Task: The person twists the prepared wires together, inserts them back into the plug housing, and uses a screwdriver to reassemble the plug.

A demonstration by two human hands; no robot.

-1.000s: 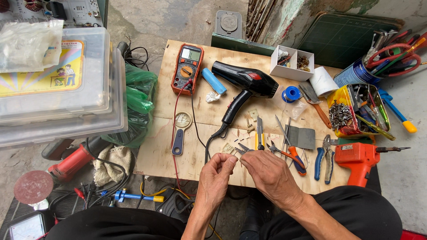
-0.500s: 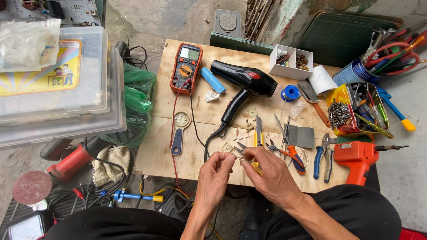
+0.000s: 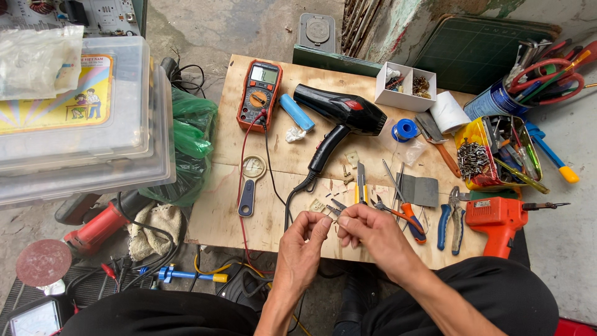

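Wire ends point(image 3: 334, 219), thin and hard to make out, sit pinched between our two hands just above the near edge of the worktop point(image 3: 273, 218), raised off the wood so that both sets of fingertips can work on them at once. Our left hand point(image 3: 300, 246) closes thumb and forefinger on one side of the small piece, and our right hand point(image 3: 372, 231) curls its fingers round the other side, the two hands nearly touching; what exactly lies between the fingertips is too small for us to tell. We judge that the dark cord point(image 3: 292, 199) running from the black hair dryer point(image 3: 341, 115) down toward our hands is the reason for holding the work here, close to where the cord ends. Within easy reach just beyond our fingers lie a yellow-handled cutter point(image 3: 361, 183), orange-handled pliers point(image 3: 404, 214) and blue-handled pliers point(image 3: 452, 218), laid out flat side by side. Farther back stands the red multimeter point(image 3: 259, 93), its red and black leads trailing down the board past a small round gauge point(image 3: 253, 167). To the right an orange soldering gun point(image 3: 500, 219) rests on the worktop's corner, beside a yellow tin of screws and tools point(image 3: 494, 152).
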